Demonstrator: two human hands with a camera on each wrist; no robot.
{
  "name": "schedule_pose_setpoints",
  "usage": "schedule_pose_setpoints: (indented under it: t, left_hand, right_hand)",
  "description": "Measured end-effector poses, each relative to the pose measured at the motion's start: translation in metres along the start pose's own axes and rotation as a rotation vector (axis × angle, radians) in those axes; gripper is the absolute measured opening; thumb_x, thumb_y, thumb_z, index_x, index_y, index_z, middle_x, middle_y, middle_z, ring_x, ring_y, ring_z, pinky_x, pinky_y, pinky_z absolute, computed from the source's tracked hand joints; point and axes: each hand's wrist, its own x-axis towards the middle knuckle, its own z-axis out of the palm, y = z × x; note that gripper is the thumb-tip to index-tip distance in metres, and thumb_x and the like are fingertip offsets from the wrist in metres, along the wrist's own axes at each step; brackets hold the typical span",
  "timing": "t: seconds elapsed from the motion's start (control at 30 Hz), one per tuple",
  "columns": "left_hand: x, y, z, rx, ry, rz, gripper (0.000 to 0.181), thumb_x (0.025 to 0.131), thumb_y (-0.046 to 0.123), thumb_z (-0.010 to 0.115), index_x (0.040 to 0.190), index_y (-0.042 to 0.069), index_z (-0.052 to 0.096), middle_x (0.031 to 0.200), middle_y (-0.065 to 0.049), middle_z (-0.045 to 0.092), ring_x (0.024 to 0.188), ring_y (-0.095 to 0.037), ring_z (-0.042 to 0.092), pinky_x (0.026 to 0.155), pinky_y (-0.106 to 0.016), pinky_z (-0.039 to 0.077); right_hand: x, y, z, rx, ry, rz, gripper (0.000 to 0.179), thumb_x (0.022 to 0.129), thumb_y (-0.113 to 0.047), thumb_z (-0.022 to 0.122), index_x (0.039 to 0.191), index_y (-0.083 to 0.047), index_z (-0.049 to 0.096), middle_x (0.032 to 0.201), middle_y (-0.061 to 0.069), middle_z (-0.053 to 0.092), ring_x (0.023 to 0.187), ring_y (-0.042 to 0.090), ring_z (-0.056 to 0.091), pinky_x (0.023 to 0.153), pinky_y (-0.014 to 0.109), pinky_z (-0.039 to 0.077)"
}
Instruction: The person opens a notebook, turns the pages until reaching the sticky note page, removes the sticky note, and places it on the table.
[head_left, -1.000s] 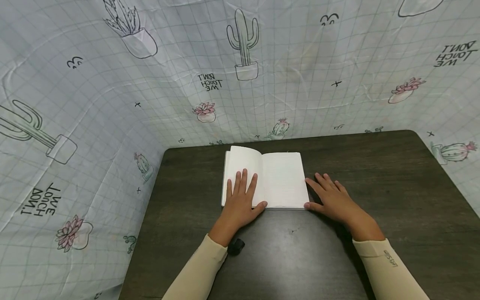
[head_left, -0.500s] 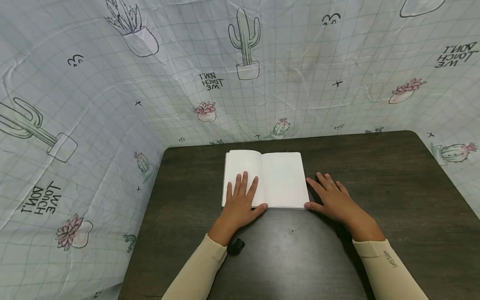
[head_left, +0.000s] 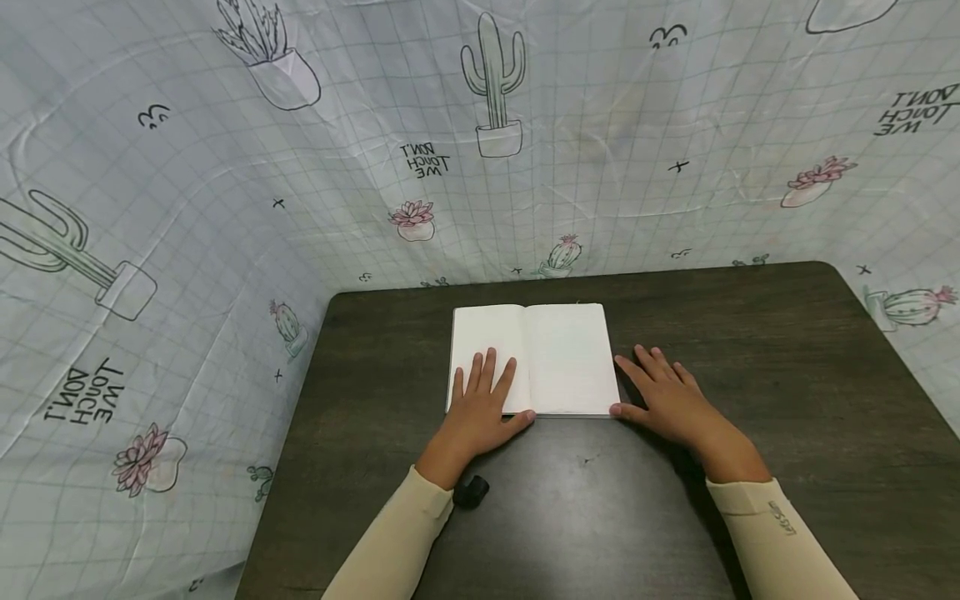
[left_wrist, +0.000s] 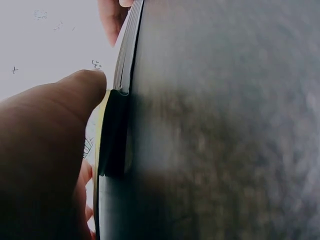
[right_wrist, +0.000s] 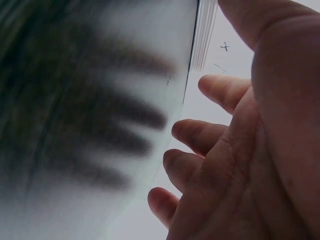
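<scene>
A notebook (head_left: 568,358) lies spread flat on the dark table, both facing pages blank white. My left hand (head_left: 480,412) rests on its left page with fingers straight and spread, the thumb reaching along the bottom edge near the spine. Beside the right page is my right hand (head_left: 667,400), fingers extended, its thumb and index fingertip right at the notebook's right edge. In the left wrist view the left thumb (left_wrist: 75,95) lies by the spine, and the page block (left_wrist: 127,55) shows edge-on. The right wrist view has the right hand's fingers (right_wrist: 195,135) apart, with nothing in them.
The dark wooden table (head_left: 585,517) stretches around the notebook. A small black object (head_left: 472,493) sits by the left wrist. Behind the table and along its sides hangs a white grid-patterned cloth (head_left: 600,125) printed with cacti.
The raised left page has settled down flat beneath my left hand, which has slid very slightly nearer. My right hand has stayed in place.
</scene>
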Motion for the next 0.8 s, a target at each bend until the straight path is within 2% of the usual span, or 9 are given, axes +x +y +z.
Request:
schedule_pose_setpoints:
  t: [0.57,0.8]
  left_hand:
    - [0.0015,-0.0012,0.0016,-0.006,-0.042,-0.014,0.095,0.104,0.080,0.040,0.176,0.029,0.006,0.182,-0.008,-0.008,0.168,-0.031,-0.008,0.132,-0.064,0.002]
    - [0.0021,0.0030,-0.0027,-0.024,-0.056,-0.021,0.098,0.103,0.080,0.043,0.176,0.026,0.007,0.182,-0.010,-0.007,0.168,-0.033,-0.007,0.132,-0.066,0.002]
  right_hand:
    - [0.0015,0.0011,0.0007,0.003,0.002,-0.003,0.095,0.101,-0.061,0.069,0.171,-0.009,0.031,0.175,0.031,0.019,0.162,0.055,0.013,0.124,0.077,0.010]
    - [0.0013,0.0003,0.0004,0.012,-0.003,-0.001,0.094,0.101,-0.059,0.070,0.171,-0.008,0.032,0.175,0.032,0.019,0.162,0.055,0.013,0.124,0.077,0.009]
